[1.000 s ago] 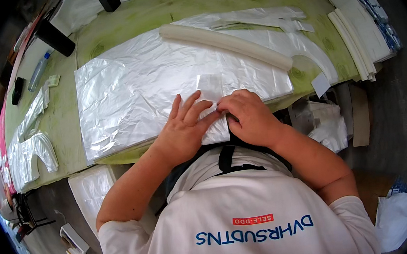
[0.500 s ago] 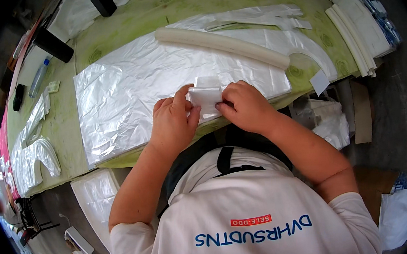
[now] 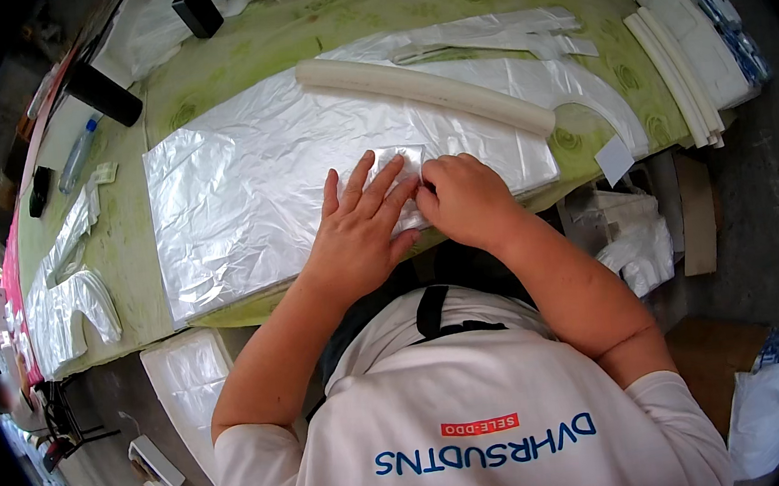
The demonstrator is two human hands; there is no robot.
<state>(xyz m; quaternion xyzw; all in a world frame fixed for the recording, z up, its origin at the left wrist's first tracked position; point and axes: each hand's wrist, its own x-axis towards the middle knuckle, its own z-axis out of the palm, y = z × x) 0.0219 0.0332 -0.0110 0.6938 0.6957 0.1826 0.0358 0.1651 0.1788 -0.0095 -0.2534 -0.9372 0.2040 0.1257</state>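
Observation:
A small folded piece of clear plastic film [image 3: 410,153] lies near the front edge of a large stack of shiny plastic sheet [image 3: 242,192]. Flat on the folded film rests my left hand [image 3: 362,232], its fingers spread and partly covering it. My right hand [image 3: 470,192] is closed at the right edge of the same film, thumb and fingertips pinched together on it. Beyond both hands a long whitish roll [image 3: 426,97] lies slanted across the sheet.
Under the sheets is a green patterned table cover [image 3: 282,28]. Plastic cut-outs [image 3: 69,310], a bottle [image 3: 77,157] and a black cylinder [image 3: 103,91] are at left. White rolls [image 3: 673,80] and a stacked pile [image 3: 690,31] stand at right. A small white card [image 3: 614,160] overhangs the front edge.
My left hand has gone from pinching the film's left side to lying flat over it with fingers spread. The film now lies lower and flatter; my right hand stays at its right edge.

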